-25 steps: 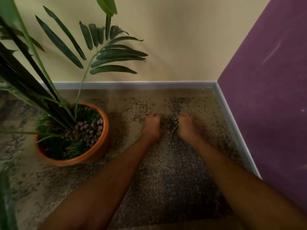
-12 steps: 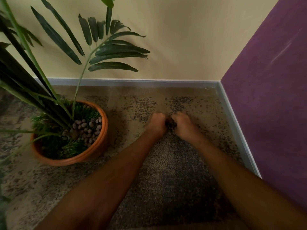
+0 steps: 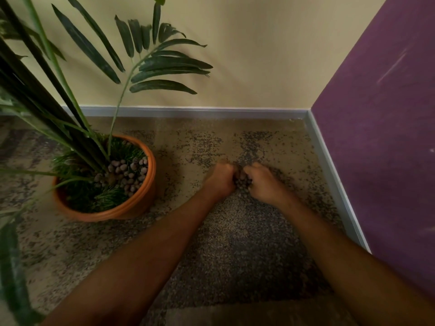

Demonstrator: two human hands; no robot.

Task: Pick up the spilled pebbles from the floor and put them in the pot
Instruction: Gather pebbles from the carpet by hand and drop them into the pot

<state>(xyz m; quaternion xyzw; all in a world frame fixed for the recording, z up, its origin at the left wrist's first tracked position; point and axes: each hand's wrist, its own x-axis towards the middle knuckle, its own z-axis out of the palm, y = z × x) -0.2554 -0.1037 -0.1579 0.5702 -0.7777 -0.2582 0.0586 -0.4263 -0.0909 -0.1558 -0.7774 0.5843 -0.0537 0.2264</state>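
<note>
A small heap of brown pebbles (image 3: 242, 182) sits on the speckled carpet, squeezed between my two hands. My left hand (image 3: 220, 181) presses against the heap from the left with its fingers curled in. My right hand (image 3: 263, 183) cups it from the right, fingers curled around the pebbles. Both hands rest on the floor. To the left stands an orange pot (image 3: 143, 198) with a palm-like plant; more pebbles (image 3: 128, 171) lie on its soil at the right side.
Long green leaves (image 3: 162, 67) spread from the pot over the floor and toward the beige wall. A grey baseboard (image 3: 334, 175) and a purple wall (image 3: 381, 137) close the corner at the right, near my right hand.
My hands were apart on the carpet, then slid toward each other and raked the loose pebbles into one heap between them. The view shifted down slightly.
</note>
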